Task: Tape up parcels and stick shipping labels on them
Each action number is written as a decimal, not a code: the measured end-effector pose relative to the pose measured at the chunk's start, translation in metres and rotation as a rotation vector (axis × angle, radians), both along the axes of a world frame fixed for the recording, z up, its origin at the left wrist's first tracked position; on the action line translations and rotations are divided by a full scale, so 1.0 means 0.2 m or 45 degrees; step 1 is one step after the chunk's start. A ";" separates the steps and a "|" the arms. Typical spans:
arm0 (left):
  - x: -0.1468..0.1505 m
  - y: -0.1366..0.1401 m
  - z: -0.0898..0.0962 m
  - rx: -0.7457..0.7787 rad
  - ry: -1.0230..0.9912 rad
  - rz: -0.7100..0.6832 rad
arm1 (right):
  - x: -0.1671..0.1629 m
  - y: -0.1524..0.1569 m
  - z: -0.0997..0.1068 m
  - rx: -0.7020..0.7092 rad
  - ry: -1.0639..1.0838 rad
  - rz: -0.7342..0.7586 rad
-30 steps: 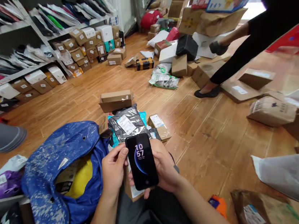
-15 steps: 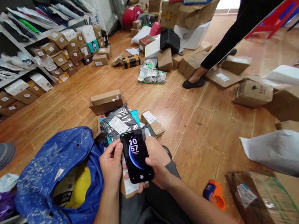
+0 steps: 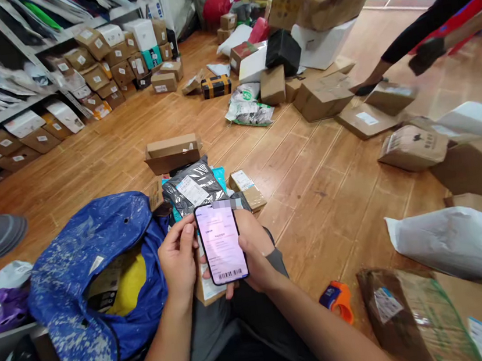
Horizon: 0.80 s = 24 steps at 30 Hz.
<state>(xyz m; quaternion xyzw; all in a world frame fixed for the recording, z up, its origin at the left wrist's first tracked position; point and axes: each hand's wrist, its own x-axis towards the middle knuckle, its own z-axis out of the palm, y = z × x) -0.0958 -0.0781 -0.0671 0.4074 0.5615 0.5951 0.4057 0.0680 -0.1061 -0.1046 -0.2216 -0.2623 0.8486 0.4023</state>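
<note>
Between my two hands is a smartphone (image 3: 221,244), its lit screen showing a pale page with a barcode near the bottom. My left hand (image 3: 179,262) is closed at the phone's left edge, thumb up along the side. My right hand (image 3: 257,265) grips the opposite edge, with fingertips showing below the phone. Under the phone, a small carton (image 3: 208,290) with a white label lies over my lap, mostly hidden. Just beyond sits a dark grey plastic parcel (image 3: 191,185) with a label, and beside it a narrow labelled box (image 3: 247,190).
A blue bag (image 3: 87,252) gapes at my left, yellow inside. On the floor to the right lie an orange tape dispenser (image 3: 338,300) and a taped brown parcel (image 3: 409,312). Shelves (image 3: 44,46) of parcels line the left. Another person's leg (image 3: 419,24) is at far right among cartons.
The phone's screen has gone from a dark lock screen with a clock to a pale page with a barcode. The other person has moved right and bent down, a dark-covered hand now low.
</note>
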 end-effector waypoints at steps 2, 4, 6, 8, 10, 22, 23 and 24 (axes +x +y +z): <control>0.00 -0.02 0.00 0.064 0.001 0.020 | 0.00 0.00 -0.01 0.015 0.073 -0.001; 0.00 -0.05 0.00 0.094 0.014 0.016 | 0.00 0.00 -0.01 0.016 0.116 -0.005; -0.01 -0.07 0.00 0.104 0.058 0.016 | 0.00 0.00 -0.01 0.026 0.130 -0.005; -0.01 -0.09 0.00 0.108 0.105 0.009 | 0.01 0.01 0.00 0.057 0.137 -0.003; -0.01 -0.10 -0.01 0.101 0.118 -0.006 | 0.02 0.01 0.02 0.095 0.156 0.016; -0.01 0.06 0.10 0.054 0.046 -0.113 | 0.08 0.00 0.02 0.184 0.160 0.208; -0.01 0.07 0.10 0.055 0.072 -0.101 | 0.08 0.00 0.02 0.181 0.151 0.210; 0.00 0.08 0.11 0.061 0.096 -0.087 | 0.08 0.00 0.02 0.178 0.147 0.209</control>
